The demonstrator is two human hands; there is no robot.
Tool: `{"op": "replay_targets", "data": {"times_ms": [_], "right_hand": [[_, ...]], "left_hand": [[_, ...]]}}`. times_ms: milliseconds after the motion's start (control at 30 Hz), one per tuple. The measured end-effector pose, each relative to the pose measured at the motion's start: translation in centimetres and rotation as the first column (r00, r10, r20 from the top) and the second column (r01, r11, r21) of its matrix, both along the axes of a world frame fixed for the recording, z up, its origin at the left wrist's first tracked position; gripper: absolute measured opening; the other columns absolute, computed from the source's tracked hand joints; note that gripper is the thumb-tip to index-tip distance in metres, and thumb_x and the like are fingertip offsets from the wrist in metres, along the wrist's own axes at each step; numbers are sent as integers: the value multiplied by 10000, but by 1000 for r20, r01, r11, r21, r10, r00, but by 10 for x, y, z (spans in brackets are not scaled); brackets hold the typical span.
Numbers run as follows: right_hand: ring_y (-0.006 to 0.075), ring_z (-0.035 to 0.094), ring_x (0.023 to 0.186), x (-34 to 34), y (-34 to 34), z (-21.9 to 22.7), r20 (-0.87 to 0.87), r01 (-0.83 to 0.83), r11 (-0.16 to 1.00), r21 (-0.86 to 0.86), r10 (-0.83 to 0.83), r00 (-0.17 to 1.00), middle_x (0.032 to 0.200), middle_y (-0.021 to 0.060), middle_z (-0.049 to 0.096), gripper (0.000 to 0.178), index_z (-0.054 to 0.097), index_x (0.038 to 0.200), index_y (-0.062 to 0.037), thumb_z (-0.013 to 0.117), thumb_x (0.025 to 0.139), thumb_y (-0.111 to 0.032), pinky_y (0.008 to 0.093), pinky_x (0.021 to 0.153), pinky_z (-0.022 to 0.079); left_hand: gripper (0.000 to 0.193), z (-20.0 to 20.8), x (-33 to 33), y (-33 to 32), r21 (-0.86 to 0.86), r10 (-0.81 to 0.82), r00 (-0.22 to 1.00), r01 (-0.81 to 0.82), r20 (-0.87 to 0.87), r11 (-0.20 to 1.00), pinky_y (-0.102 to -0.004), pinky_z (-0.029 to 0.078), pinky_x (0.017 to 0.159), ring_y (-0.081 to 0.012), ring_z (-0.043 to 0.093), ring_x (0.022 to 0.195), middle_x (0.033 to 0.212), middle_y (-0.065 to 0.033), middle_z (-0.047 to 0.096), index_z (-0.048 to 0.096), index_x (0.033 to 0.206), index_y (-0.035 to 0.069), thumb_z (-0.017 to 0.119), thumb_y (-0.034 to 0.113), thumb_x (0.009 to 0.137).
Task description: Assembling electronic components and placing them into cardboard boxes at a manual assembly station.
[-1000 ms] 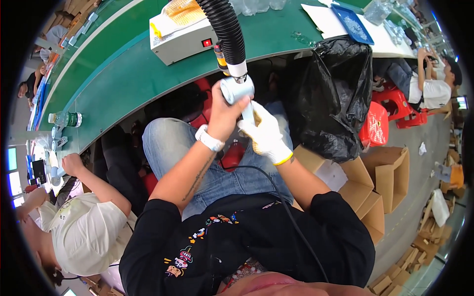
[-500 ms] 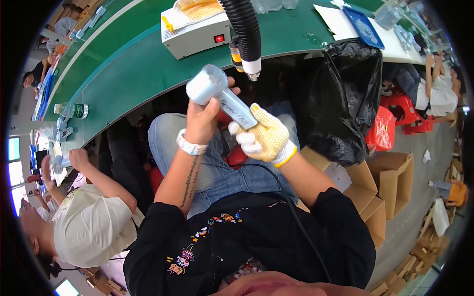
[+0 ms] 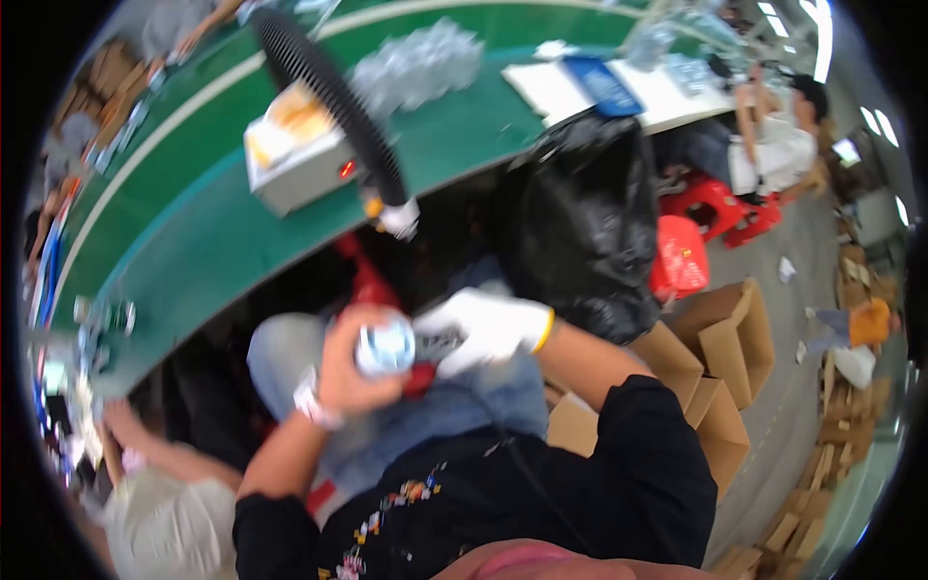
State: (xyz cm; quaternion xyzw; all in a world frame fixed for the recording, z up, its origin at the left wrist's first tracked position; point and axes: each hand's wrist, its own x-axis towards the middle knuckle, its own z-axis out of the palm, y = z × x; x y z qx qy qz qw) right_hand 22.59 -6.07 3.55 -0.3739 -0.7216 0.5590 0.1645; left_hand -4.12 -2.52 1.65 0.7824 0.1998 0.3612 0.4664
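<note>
A pale blue handheld fan (image 3: 384, 350), shaped like a small hair dryer, is held above my lap with its round head turned up towards me. My bare left hand (image 3: 346, 375) is wrapped around the head, thumb on the near side. Over on the handle side, my right hand (image 3: 483, 331), in a white and yellow work glove, closes around the handle, whose dark part shows between the two hands. Motion blurs the fingers and the fan's details. Beyond my hands, a black ribbed hose (image 3: 338, 106) hangs down with a metal-tipped tool (image 3: 394, 218) at its end.
A grey box (image 3: 300, 164) with a lit red switch stands on the green bench (image 3: 193, 242). Clear plastic pieces (image 3: 420, 68) and a blue tray (image 3: 604, 85) lie farther back. To the right are a black bag (image 3: 590, 222) and open cartons (image 3: 720, 338). A co-worker (image 3: 169, 522) sits at left.
The fan has come lower and turned, its head now facing up at me. My gloved hand has rolled over, showing its plain white side. The whole view has shifted and tilted.
</note>
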Motion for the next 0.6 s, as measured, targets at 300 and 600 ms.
{"op": "replay_targets", "data": {"times_ms": [300, 600], "right_hand": [[143, 674, 731, -12, -7, 11, 47, 241, 968, -62, -239, 970, 894, 81, 709, 405, 676, 1167, -65, 810, 797, -163, 297, 620, 523], [152, 674, 851, -27, 17, -3, -467, 492, 817, -301, -576, 671, 1244, 128, 603, 740, 483, 1439, -68, 822, 784, -2, 282, 664, 573]], "left_hand": [[719, -36, 16, 2, -323, 190, 955, -110, 227, 940, -374, 586, 776, -234, 684, 1014, 1167, -138, 677, 485, 1339, 72, 825, 40, 705], [645, -11, 12, 27, -826, 494, 820, -48, 289, 562, -362, 639, 685, -241, 681, 1052, 1252, -133, 629, 415, 1428, 135, 730, 135, 865]]}}
